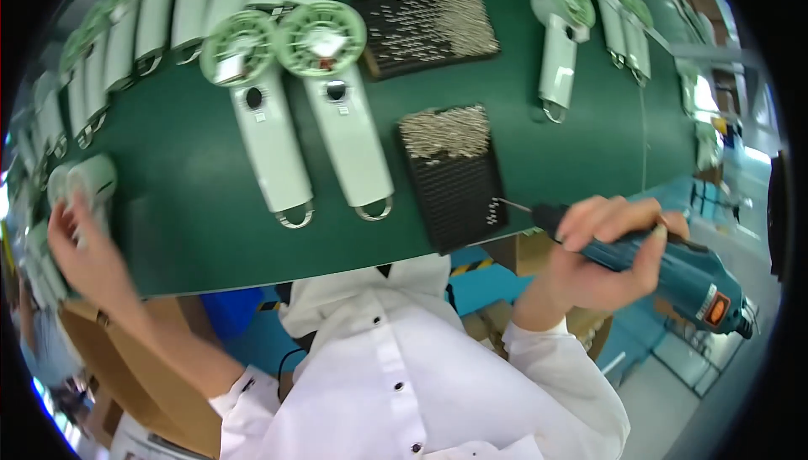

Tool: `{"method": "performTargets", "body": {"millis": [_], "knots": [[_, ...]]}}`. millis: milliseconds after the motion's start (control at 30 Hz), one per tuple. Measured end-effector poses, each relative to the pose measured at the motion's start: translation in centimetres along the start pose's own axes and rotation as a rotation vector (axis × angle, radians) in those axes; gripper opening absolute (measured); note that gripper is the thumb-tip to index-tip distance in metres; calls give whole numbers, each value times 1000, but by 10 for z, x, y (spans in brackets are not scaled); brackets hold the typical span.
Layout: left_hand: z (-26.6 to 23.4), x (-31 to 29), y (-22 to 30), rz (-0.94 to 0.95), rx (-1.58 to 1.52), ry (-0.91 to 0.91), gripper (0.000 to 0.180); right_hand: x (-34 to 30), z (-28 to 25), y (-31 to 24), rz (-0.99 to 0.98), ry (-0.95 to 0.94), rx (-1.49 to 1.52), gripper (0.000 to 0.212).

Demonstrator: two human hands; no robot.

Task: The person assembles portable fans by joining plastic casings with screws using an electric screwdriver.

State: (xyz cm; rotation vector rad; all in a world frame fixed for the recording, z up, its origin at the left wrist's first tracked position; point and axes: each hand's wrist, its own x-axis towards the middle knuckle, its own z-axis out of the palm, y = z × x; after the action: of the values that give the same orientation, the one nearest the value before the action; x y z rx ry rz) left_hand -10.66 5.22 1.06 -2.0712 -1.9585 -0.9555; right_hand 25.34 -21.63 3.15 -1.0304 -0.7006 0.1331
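My right hand (610, 249) is wrapped around a teal electric screwdriver (690, 283). Its thin bit points left, and the tip is at a few loose screws on the right side of a black screw tray (454, 199). At the far left, my left hand (88, 249), slightly blurred, has its fingers around a pale green handheld fan (94, 175) near the table edge. Between my hands lie two more fans, a left one (273, 148) and a right one (349, 140). Their round heads are uncovered, showing white parts inside, and each handle ends in a metal loop.
A second black tray (396, 35) full of screws lies farther back on the green table (194, 241). Rows of fans (151, 18) line the back left. Another fan (557, 60) lies at the right, with more behind it. A cardboard box (139, 376) stands below the left edge.
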Motion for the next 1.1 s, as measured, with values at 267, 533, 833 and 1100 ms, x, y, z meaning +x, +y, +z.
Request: {"method": "performTargets", "body": {"millis": [267, 533, 833, 1100], "knots": [[19, -6, -70, 112, 115, -397, 59, -6, -11, -2, -14, -57, -175, 25], [2, -8, -44, -427, -242, -726, 64, -5, -14, 3, 45, -78, -145, 19], [7, -24, -70, -604, -1028, -736, 55, -9, -12, 3, -6, -192, -219, 14], [4, -57, 4, -664, -1579, -516, 54, -13, 2, 0, -37, -93, -233, 19]]}}
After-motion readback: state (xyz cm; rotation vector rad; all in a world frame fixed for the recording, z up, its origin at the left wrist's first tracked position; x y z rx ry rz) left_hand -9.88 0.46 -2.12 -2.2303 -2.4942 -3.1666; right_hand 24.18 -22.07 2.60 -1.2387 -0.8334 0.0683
